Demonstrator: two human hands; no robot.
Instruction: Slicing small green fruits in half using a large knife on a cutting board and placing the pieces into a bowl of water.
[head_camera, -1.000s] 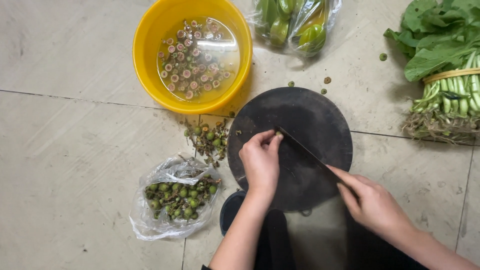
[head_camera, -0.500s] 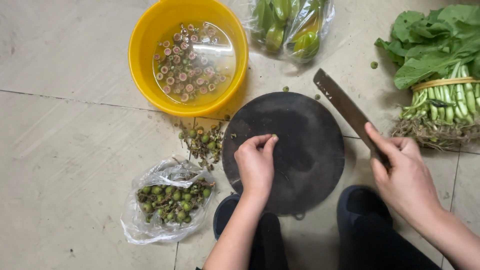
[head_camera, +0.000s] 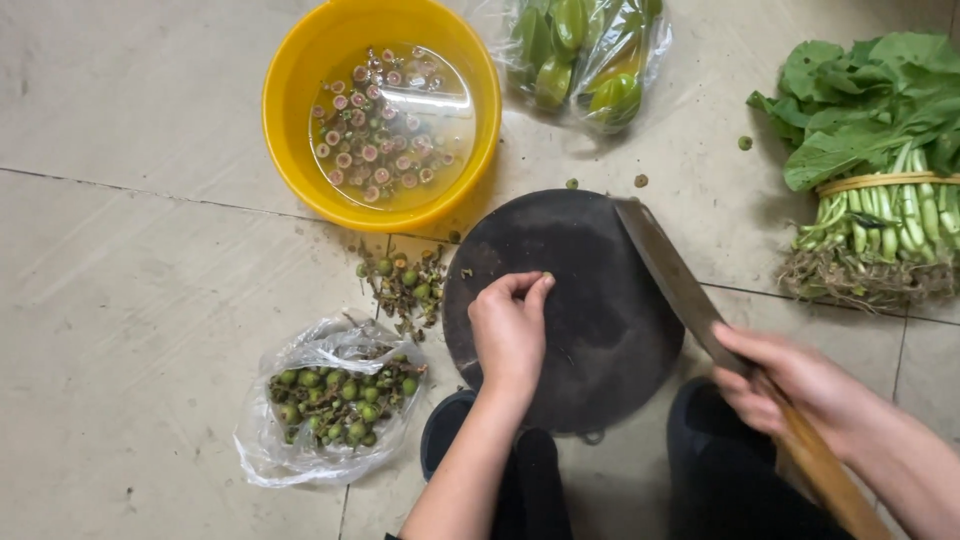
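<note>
Fingers (head_camera: 535, 288) pinch one fruit; one cleaver (head_camera: 668, 270), two bags.

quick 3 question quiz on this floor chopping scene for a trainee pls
1. True or false: the yellow basin holds cut pieces in water.
2. What does the right hand hold? A) cleaver B) spoon C) bag
3. Fill in: the left hand pinches a small green piece over the round dark ____.

Key
1. True.
2. A: the cleaver, by its wooden handle, blade angled over the board's right edge.
3. Chopping board.
</note>
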